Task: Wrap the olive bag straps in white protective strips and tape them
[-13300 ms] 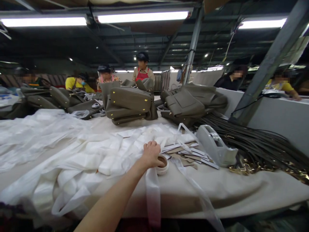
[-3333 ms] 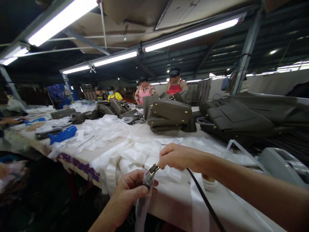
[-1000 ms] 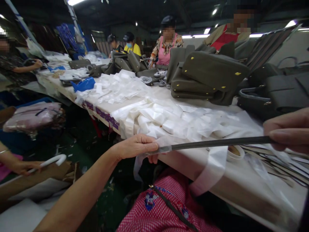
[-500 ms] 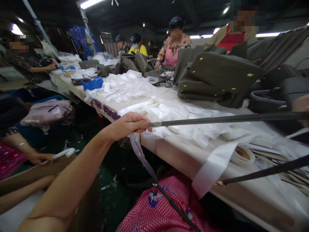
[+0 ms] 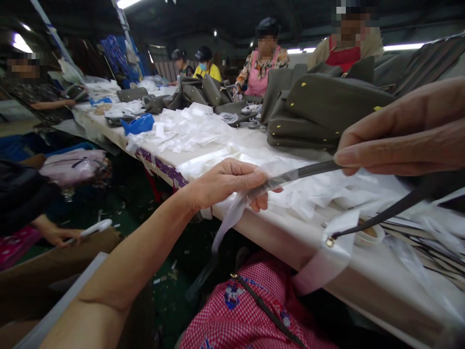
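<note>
My left hand [image 5: 236, 184] is closed over one end of a dark grey strap, where clear plastic film wraps it. A loose tail of that film [image 5: 230, 218] hangs below the fingers. Thumb and fingertips of my right hand [image 5: 403, 135] pinch the bare strap [image 5: 316, 169] a short way along. Below, another length of dark strap [image 5: 385, 212] slants down to a gold clasp [image 5: 330, 241], which lies against a white strip [image 5: 343, 252] over the table edge. A thin dark cord [image 5: 259, 305] with a gold fitting rests on the red checked apron [image 5: 218, 315].
White film strips [image 5: 192, 128] are heaped along the table, with a tape roll [image 5: 374, 235] near the edge. Dark grey bags [image 5: 327, 106] are stacked behind. Several co-workers stand around; a person's hand [image 5: 60, 235] at left holds a white handle over a cardboard box [image 5: 83, 247].
My right hand has come in from the right edge and now grips the strap nearer my left hand. My left hand has shifted right, and the clasp end has swung up slightly.
</note>
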`<state>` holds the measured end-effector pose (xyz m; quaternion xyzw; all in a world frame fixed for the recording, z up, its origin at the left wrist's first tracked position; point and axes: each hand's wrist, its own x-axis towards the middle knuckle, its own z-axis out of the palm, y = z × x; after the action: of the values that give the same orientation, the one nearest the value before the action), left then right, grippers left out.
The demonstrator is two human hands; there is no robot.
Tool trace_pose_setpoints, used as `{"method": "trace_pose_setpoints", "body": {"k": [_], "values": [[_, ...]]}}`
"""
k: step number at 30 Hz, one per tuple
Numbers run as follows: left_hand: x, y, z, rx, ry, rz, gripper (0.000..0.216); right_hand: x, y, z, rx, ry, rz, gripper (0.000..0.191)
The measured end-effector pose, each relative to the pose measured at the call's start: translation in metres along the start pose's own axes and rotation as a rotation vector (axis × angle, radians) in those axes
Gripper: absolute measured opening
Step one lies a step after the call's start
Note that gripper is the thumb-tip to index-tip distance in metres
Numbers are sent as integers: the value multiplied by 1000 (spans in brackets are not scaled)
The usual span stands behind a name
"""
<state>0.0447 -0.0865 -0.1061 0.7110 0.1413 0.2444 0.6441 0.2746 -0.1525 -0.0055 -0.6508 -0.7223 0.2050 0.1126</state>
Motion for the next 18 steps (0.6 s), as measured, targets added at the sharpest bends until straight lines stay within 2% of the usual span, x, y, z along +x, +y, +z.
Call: {"method": "trace_pose_setpoints", "body": {"k": [3,5,7,9,10,13,15,18], "values": [[6,-2,2,-5,-31,16,35,9,-16,8,-128,-205,-26,53],[5,-5,-2,27,7,1,38,12,-17,10,-40,-305,-79,54],[-2,-10,-12,80,89,-36,42,9,-6,4,153,-402,-125,50],[-13,-18,-26,115,156,-81,47,4,16,-8,295,-396,-106,46],[-18,-22,-33,120,177,-104,49,0,28,-16,340,-353,-67,44],[-30,-31,-44,120,192,-167,51,-7,55,-33,413,-272,16,42],[-29,-29,-41,96,156,-186,49,-8,57,-37,391,-249,2,41],[-13,-18,-25,38,57,-162,49,-1,38,-29,228,-247,-48,34]]}}
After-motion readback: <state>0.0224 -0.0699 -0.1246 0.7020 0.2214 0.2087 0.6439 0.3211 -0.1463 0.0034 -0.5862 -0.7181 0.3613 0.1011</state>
